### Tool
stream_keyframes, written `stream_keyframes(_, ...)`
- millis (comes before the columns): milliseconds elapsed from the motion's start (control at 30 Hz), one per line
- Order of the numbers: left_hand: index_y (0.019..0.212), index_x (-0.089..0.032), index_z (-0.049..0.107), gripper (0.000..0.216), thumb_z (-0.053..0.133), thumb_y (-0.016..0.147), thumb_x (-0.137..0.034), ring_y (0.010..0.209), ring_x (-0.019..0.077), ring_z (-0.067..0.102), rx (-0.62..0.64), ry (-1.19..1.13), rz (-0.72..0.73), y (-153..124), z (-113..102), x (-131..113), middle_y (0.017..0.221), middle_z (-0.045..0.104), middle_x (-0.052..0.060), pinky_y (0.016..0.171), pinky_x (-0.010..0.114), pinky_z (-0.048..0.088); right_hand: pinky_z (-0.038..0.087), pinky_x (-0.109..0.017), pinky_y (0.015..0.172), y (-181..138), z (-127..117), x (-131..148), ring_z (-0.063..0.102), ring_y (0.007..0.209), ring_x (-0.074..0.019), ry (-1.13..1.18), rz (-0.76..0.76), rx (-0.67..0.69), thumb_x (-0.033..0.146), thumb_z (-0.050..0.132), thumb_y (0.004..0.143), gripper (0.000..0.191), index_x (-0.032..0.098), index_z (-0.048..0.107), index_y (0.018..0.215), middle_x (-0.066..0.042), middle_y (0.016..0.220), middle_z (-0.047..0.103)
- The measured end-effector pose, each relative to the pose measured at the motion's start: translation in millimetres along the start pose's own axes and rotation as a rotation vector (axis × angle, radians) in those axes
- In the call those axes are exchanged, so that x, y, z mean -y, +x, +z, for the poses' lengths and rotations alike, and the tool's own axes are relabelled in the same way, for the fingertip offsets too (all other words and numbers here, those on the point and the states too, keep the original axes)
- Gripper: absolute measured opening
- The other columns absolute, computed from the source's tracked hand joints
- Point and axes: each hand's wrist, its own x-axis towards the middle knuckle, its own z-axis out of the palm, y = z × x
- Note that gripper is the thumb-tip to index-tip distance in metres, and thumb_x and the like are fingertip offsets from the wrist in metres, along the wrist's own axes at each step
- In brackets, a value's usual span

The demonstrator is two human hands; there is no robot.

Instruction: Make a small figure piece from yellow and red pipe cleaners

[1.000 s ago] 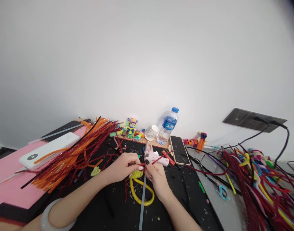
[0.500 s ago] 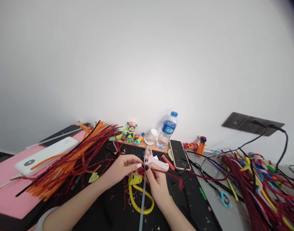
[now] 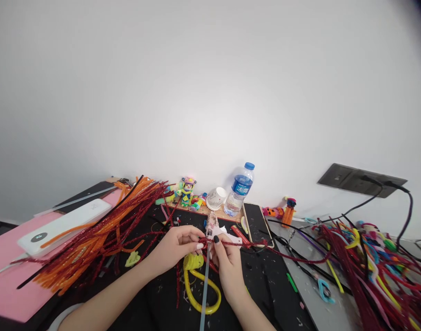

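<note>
My left hand [image 3: 174, 248] pinches a dark red glittery pipe cleaner [image 3: 253, 245] between thumb and fingers. Close beside it, my right hand [image 3: 227, 264] grips the same pipe cleaner, and a free end sticks out to the right. Just beyond the fingers lies a white glue gun [image 3: 227, 236]. A long translucent glue stick [image 3: 204, 294] runs from its back toward me, passing between my hands. A yellow coiled piece with a large loop [image 3: 215, 310] rests below on the black mat [image 3: 175, 317]. The fingertips partly hide what is at the pinch.
Orange and red pipe cleaners [image 3: 103, 239] lie heaped at left over a white power bank [image 3: 63, 227]. Behind stand a paper cup [image 3: 216, 198], a water bottle [image 3: 238, 191] and a small doll [image 3: 187, 191]. A phone [image 3: 256, 223] and tangled coloured stems [image 3: 372, 271] are at right.
The free right end of the red pipe cleaner has swung up from hanging down to nearly level. Both hands stay close together, with the fingers slightly shifted.
</note>
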Motion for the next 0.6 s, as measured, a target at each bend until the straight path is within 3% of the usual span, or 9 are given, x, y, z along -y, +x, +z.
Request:
stream_keyframes(333,0.091,-0.015,0.059,0.024,0.064,0.07,-0.025,0.065,0.012,0.058,-0.012,0.07,0.021,-0.4,1.2,2.1,0.066,0.062,-0.002,0.065,0.023,0.044,0.031,-0.022,0.046,2.2,2.3,3.3,0.038,0.05,-0.0095,0.049,-0.004,-0.062,0.037,0.056,0.079,0.02,0.017,0.059,0.08,0.002,0.06,0.048)
stream_keyframes(600,0.092,-0.017,0.057,0.028,0.064,0.069,-0.032,0.06,0.0114,0.052,-0.017,0.28,0.045,-0.9,1.7,1.4,0.065,0.059,-0.003,0.06,0.023,0.041,0.023,-0.021,0.043,6.8,0.6,-3.0,0.03,0.043,-0.0073,0.114,0.126,0.028,0.037,0.06,0.076,0.022,0.016,0.056,0.072,0.007,0.049,0.039)
